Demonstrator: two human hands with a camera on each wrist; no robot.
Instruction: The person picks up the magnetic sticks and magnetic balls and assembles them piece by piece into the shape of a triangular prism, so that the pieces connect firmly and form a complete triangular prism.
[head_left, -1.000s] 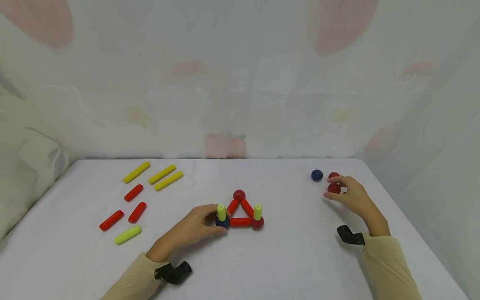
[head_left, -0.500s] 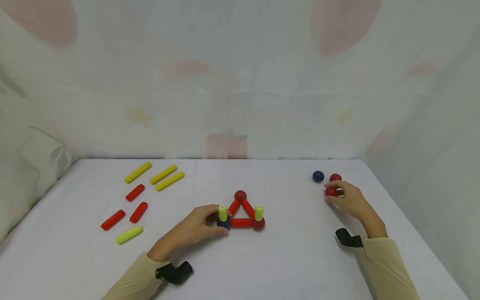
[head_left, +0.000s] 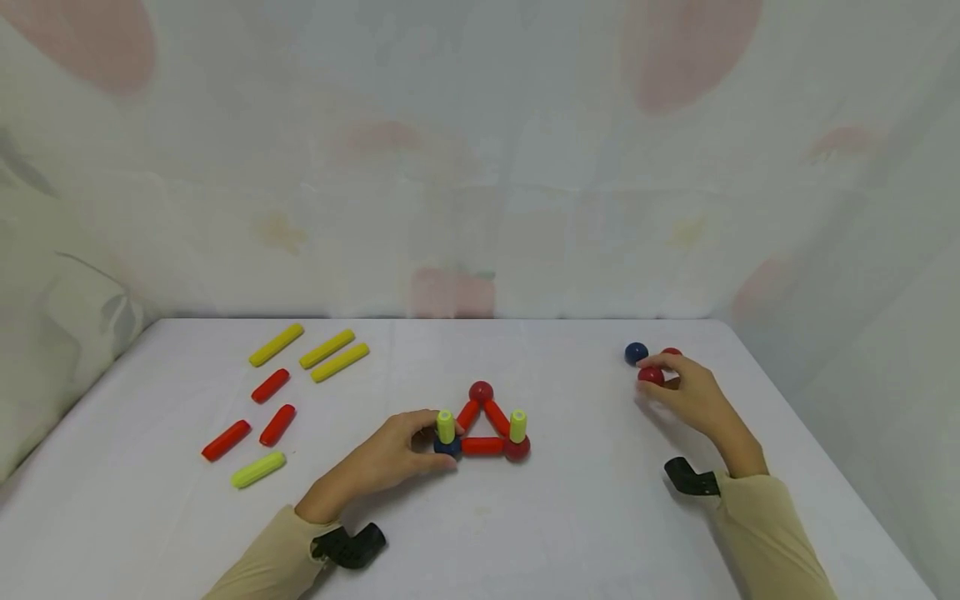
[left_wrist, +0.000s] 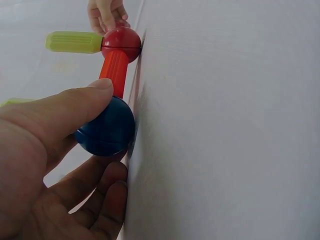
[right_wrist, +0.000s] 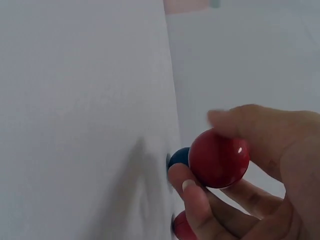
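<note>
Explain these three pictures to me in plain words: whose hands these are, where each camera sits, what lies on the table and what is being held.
A person works with two bare hands; no machine is involved. The wide picture comes from a camera on the person's head; the two close-ups come from cameras strapped to each wrist.

On the white table stands a small triangle of red sticks joined by balls, with two yellow-green pegs upright on its near corners. The left hand grips the triangle's blue corner ball. The right hand pinches a loose red ball; a blue ball and another red ball lie beside it. Spare red and yellow sticks lie at far left.
</note>
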